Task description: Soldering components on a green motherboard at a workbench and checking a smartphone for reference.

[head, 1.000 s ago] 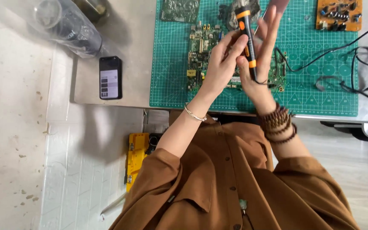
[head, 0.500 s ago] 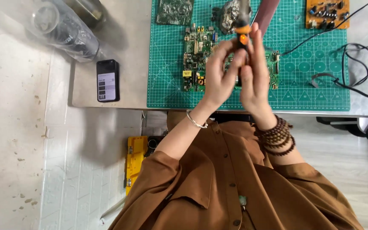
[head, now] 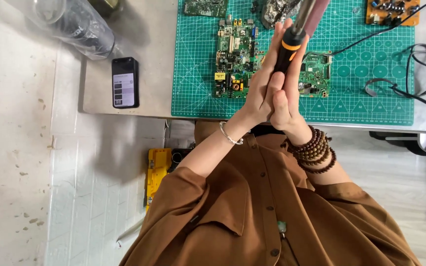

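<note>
Since a second ago both our hands have come lower and closer together, so that the palms now meet round the screwdriver (head: pixel 288 49), where before the left hand sat a little apart on its left side.

We hold the screwdriver upright above the green cutting mat (head: pixel 198 93) on the worktop (head: pixel 149 54). Its black handle with the orange band stands between our palms, and the metal shaft rises toward the top edge of the view, where its tip is cut off. Our left hand (head: pixel 260 93) is pressed flat against the handle with the fingers stretched up along it; our right hand (head: pixel 286 101) closes against it from the other side, fingers likewise extended. Neither hand curls into a fist: the two are clamped together on the handle, palm to palm.

To do this well, we judge that the pressure should stay even on both sides and the shaft be kept straight, so the tool does not slip.

Below the hands lies a green circuit board (head: pixel 232 56), with a smaller one (head: pixel 315 74) just to its right.
</note>
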